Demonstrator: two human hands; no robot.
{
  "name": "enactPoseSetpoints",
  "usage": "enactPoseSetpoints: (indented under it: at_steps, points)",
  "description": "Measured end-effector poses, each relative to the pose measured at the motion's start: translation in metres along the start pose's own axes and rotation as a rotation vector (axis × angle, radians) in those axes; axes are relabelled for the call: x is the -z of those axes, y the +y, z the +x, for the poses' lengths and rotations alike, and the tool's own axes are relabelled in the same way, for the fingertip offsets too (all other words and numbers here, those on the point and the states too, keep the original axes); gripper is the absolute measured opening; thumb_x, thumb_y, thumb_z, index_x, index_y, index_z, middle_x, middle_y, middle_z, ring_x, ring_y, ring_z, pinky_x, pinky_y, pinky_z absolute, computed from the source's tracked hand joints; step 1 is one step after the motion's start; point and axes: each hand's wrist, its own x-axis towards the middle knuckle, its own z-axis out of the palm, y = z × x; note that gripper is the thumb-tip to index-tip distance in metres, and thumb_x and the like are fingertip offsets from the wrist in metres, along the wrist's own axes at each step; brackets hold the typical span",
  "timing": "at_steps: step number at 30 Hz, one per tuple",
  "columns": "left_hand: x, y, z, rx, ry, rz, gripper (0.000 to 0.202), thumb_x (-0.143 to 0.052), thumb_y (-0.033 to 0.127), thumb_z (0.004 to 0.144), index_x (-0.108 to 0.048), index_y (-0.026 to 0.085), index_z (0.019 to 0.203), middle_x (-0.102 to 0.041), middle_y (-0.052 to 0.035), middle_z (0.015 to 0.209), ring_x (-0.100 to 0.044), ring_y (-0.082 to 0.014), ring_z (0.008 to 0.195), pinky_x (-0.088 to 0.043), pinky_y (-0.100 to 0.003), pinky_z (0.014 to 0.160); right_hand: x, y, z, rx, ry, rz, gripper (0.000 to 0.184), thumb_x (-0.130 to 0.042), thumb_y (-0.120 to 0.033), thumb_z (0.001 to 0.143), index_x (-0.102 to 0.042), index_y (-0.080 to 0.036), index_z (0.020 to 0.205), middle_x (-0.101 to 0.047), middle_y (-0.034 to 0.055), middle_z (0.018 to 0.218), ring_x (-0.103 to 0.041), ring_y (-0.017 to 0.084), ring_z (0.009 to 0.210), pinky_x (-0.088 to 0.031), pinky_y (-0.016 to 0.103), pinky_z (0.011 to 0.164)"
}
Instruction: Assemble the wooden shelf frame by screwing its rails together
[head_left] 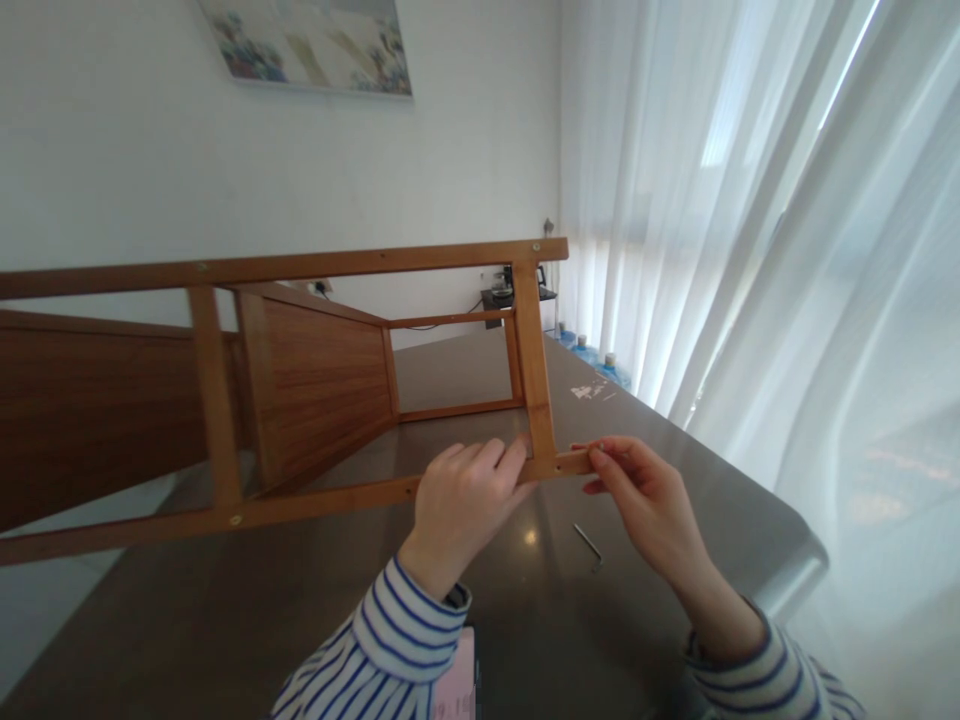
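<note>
A wooden rack frame (381, 262) lies on its side across the table, with slatted panels (330, 375) between its rails. My left hand (469, 495) is wrapped round the lower rail (322, 505), just left of the end crosspiece (534, 360). At the rail's right tip, my right hand (652, 500) is closed in a pinch; a tiny shiny piece, seemingly a screw, shows between thumb and forefinger. Near that hand, a dark hole shows in the rail below the crosspiece. An L-shaped hex key (588, 543) rests on the table below the hands.
The grey table (720, 520) has a rounded right corner. Small white scraps (592, 390) lie toward its far edge. A pink-screened phone (456, 680) is partly under my left sleeve. Blue-tinted water bottles (611, 368) stand beyond, beside white curtains (660, 180).
</note>
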Motion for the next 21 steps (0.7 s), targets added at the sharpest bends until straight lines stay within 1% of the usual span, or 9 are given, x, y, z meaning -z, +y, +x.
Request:
enactPoseSetpoints:
  at_steps: [2, 4, 7, 10, 12, 14, 16, 18, 21]
  points:
    - [0.000, 0.000, 0.000, 0.011, 0.013, 0.005, 0.034, -0.059, 0.047, 0.082, -0.063, 0.019, 0.099, -0.061, -0.0014, 0.067, -0.059, -0.0187, 0.062, -0.034, -0.032, 0.057, 0.010, 0.001, -0.002, 0.017, 0.022, -0.102, 0.026, -0.059, -0.041, 0.083, -0.063, -0.017, 0.094, -0.068, 0.0054, 0.080, -0.064, 0.017, 0.070, -0.055, 0.029, 0.062]
    - [-0.001, 0.000, 0.000, 0.030, 0.027, -0.002, 0.034, -0.057, 0.050, 0.083, -0.063, 0.018, 0.092, -0.061, -0.0023, 0.065, -0.058, -0.0188, 0.062, -0.033, -0.032, 0.056, 0.020, 0.000, -0.005, 0.057, 0.020, -0.262, 0.027, -0.058, -0.040, 0.085, -0.065, -0.018, 0.097, -0.067, 0.0039, 0.074, -0.062, 0.015, 0.063, -0.053, 0.028, 0.059]
    - [0.000, 0.001, 0.002, 0.049, 0.038, -0.025, 0.036, -0.054, 0.052, 0.084, -0.062, 0.018, 0.079, -0.060, -0.0034, 0.063, -0.058, -0.0187, 0.061, -0.032, -0.031, 0.056, 0.031, -0.006, -0.011, 0.209, -0.030, -0.519, 0.025, -0.053, -0.036, 0.088, -0.067, -0.020, 0.100, -0.065, 0.0045, 0.079, -0.061, 0.016, 0.067, -0.050, 0.027, 0.059]
    - [0.000, 0.002, 0.004, 0.052, 0.048, -0.021, 0.036, -0.054, 0.051, 0.084, -0.059, 0.018, 0.071, -0.059, -0.0032, 0.061, -0.057, -0.0186, 0.061, -0.031, -0.031, 0.056, 0.031, -0.016, -0.018, 0.371, -0.074, -0.656, 0.027, -0.047, -0.029, 0.091, -0.064, -0.021, 0.110, -0.065, 0.0064, 0.090, -0.062, 0.016, 0.078, -0.050, 0.027, 0.068]
    - [0.000, 0.003, 0.004, 0.052, 0.054, -0.014, 0.035, -0.054, 0.050, 0.084, -0.058, 0.018, 0.070, -0.059, -0.0032, 0.061, -0.057, -0.0186, 0.060, -0.031, -0.031, 0.055, 0.027, -0.021, -0.021, 0.441, -0.107, -0.703, 0.031, -0.044, -0.024, 0.092, -0.059, -0.021, 0.119, -0.065, 0.0073, 0.096, -0.063, 0.016, 0.083, -0.051, 0.027, 0.072]
    - [0.000, 0.003, 0.005, 0.058, 0.057, -0.008, 0.034, -0.055, 0.049, 0.084, -0.057, 0.018, 0.070, -0.059, -0.0031, 0.061, -0.058, -0.0185, 0.061, -0.031, -0.031, 0.055, 0.021, -0.023, -0.022, 0.491, -0.116, -0.728, 0.033, -0.044, -0.022, 0.092, -0.056, -0.021, 0.123, -0.066, 0.0077, 0.100, -0.064, 0.017, 0.086, -0.052, 0.029, 0.075]
    - [0.000, 0.004, 0.005, 0.067, 0.058, 0.004, 0.034, -0.055, 0.049, 0.084, -0.057, 0.019, 0.069, -0.059, -0.0029, 0.060, -0.058, -0.0182, 0.060, -0.032, -0.031, 0.055, 0.016, -0.025, -0.021, 0.517, -0.081, -0.732, 0.027, -0.047, -0.023, 0.091, -0.057, -0.021, 0.116, -0.068, 0.0065, 0.097, -0.065, 0.017, 0.084, -0.053, 0.028, 0.074]
    - [0.000, 0.004, 0.006, 0.063, 0.069, 0.015, 0.035, -0.055, 0.049, 0.084, -0.055, 0.019, 0.066, -0.058, -0.0026, 0.058, -0.058, -0.0179, 0.059, -0.032, -0.031, 0.055, 0.013, -0.026, -0.020, 0.523, -0.049, -0.738, 0.016, -0.051, -0.024, 0.090, -0.059, -0.022, 0.103, -0.070, 0.0040, 0.089, -0.066, 0.016, 0.075, -0.052, 0.026, 0.067]
    - [0.000, 0.005, 0.007, 0.056, 0.083, 0.016, 0.036, -0.056, 0.050, 0.083, -0.054, 0.019, 0.064, -0.058, -0.0023, 0.057, -0.057, -0.0179, 0.057, -0.032, -0.032, 0.055, 0.009, -0.029, -0.018, 0.547, -0.060, -0.756, 0.008, -0.053, -0.023, 0.090, -0.060, -0.022, 0.093, -0.070, 0.0020, 0.082, -0.066, 0.014, 0.070, -0.050, 0.024, 0.064]
